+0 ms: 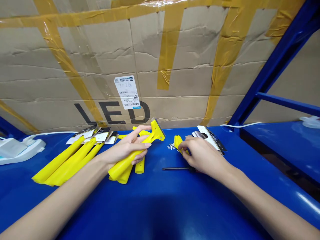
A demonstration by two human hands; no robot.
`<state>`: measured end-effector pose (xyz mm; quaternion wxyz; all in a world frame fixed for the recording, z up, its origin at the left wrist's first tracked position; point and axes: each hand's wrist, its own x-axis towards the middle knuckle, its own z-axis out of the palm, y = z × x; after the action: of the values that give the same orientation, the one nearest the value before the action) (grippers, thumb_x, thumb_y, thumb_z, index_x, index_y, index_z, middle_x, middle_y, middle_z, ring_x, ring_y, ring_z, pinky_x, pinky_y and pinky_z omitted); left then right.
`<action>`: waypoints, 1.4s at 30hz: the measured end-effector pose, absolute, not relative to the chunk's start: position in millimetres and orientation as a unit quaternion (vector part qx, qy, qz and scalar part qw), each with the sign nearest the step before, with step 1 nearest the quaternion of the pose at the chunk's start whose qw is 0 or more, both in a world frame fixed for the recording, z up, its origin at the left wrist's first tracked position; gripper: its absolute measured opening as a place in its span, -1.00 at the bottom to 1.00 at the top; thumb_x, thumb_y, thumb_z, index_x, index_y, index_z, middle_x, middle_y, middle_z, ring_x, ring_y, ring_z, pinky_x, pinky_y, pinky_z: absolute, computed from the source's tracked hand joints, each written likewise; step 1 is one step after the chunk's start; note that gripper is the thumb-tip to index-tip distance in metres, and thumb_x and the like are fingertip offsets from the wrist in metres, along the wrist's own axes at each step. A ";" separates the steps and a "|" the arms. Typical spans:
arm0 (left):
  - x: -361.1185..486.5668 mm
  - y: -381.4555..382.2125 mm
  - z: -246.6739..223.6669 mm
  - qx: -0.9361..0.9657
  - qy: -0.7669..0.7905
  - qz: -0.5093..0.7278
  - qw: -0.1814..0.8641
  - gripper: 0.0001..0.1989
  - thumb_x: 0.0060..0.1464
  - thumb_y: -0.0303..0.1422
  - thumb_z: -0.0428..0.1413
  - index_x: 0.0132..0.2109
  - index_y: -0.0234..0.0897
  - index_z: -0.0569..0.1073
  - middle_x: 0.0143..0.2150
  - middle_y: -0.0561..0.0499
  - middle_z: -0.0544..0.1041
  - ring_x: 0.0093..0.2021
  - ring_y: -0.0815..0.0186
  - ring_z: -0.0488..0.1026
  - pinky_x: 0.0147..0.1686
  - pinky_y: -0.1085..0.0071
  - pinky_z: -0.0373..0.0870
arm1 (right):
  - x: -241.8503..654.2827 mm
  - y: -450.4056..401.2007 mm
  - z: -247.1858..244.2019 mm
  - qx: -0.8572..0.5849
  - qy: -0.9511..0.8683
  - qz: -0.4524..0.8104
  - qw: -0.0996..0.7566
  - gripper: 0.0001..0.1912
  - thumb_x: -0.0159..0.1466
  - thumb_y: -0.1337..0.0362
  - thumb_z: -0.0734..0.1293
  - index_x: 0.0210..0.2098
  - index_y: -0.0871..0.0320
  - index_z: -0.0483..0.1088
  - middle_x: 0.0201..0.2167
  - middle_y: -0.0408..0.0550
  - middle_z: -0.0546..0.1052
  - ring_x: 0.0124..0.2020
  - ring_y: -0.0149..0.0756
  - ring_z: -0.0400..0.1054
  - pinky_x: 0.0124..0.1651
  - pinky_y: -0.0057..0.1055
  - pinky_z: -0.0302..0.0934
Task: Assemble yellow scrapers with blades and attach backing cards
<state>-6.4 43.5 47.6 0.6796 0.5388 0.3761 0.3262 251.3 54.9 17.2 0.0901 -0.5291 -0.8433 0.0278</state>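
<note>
My left hand [132, 143] is wrapped round the handle of a yellow scraper [128, 160], its head with a metal blade pointing up and right. Beneath that hand lie more yellow handles [140, 166], partly hidden. My right hand [200, 151] is closed, its fingertips pinching at the small yellow plastic pieces [177, 141] on the blue table. Whether a piece is lifted clear of the others I cannot tell. Just left of those pieces is a little pile of small metal screws [171, 146]. A screwdriver [177, 168] lies below my right hand, its handle mostly hidden.
Several yellow scrapers in sleeves with header cards [72, 160] lie at the left. Printed cards [208, 137] sit behind my right hand. A large taped carton [150, 50] stands along the back. A white power strip [30, 151] is far left; blue frame posts [265, 73] rise at right.
</note>
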 end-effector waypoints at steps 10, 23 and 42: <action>-11.4 44.1 50.5 0.527 0.370 0.325 0.693 -0.49 0.21 -0.44 0.21 0.21 -0.08 0.20 -0.39 0.18 0.41 -0.64 0.57 0.26 -0.64 0.60 0.15 | 242.1 51.7 19.6 -0.531 -0.842 0.069 0.073 -0.76 0.27 0.41 0.28 -0.23 0.16 0.61 -0.20 0.08 0.61 -0.18 -0.15 0.51 -0.17 -0.35 0.27; -5.4 38.7 52.5 0.527 0.347 0.320 0.707 -0.39 0.22 -0.42 0.21 0.30 -0.07 0.12 -0.56 0.24 0.31 -0.66 0.51 0.19 -0.68 0.63 0.13 | 239.9 57.7 16.3 -0.496 -0.857 0.102 0.093 -0.70 0.11 0.52 0.32 -0.27 0.16 0.64 -0.46 -0.01 0.62 -0.43 -0.21 0.49 -0.38 -0.39 0.20; 5.0 11.1 39.6 0.448 0.275 0.346 0.777 -0.52 0.21 -0.52 0.18 0.17 -0.08 0.21 -0.54 0.25 0.29 -0.70 0.55 0.12 -0.72 0.65 0.11 | 231.8 56.3 42.0 -0.365 -0.663 0.498 0.425 -0.70 0.05 0.08 0.57 -0.35 0.17 0.63 -0.43 -0.03 0.67 -0.39 -0.22 0.56 -0.22 -0.27 0.47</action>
<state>5.0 11.1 39.6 0.7771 0.4479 0.2754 0.3460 231.8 56.3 42.0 0.4247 -0.3645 -0.6627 0.4976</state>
